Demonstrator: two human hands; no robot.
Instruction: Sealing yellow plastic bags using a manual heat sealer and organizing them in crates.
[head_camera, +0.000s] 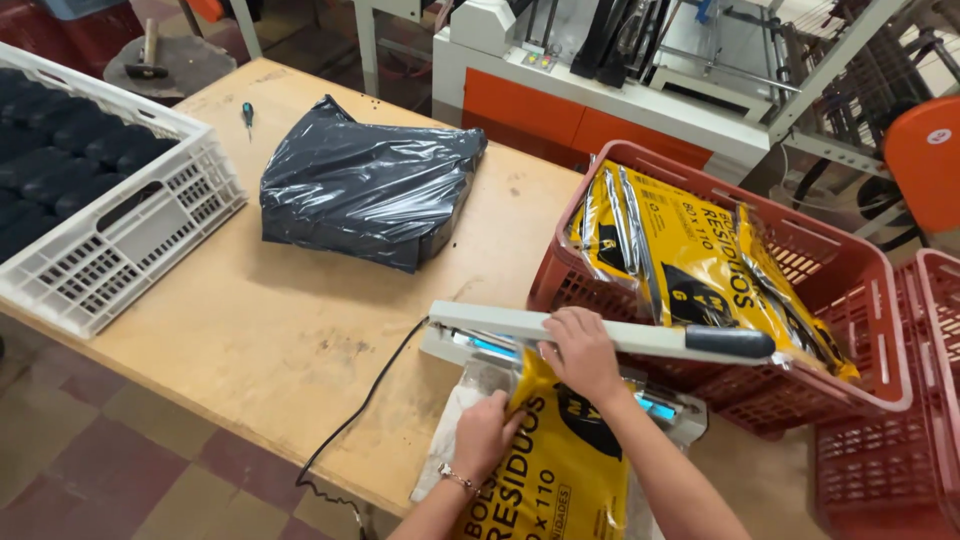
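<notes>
Glossy, crinkled clear plastic wraps the yellow pack (560, 470); the wooden worktop (260, 330) looks matt and scuffed, the red plastic crate (850, 270) smooth.

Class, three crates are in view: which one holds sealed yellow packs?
The red crate just behind the heat sealer, right of the table. The white crate holds dark rolls; the far-right red crate shows no packs.

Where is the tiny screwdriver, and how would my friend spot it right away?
Start at the big wooden table and look to its far edge, between the white plastic crate and the shiny dark grey bundle of plastic bags. The small screwdriver lies there alone on bare wood. It is the only thin little tool on the table, with a blue-green handle, far from both hands.
</notes>
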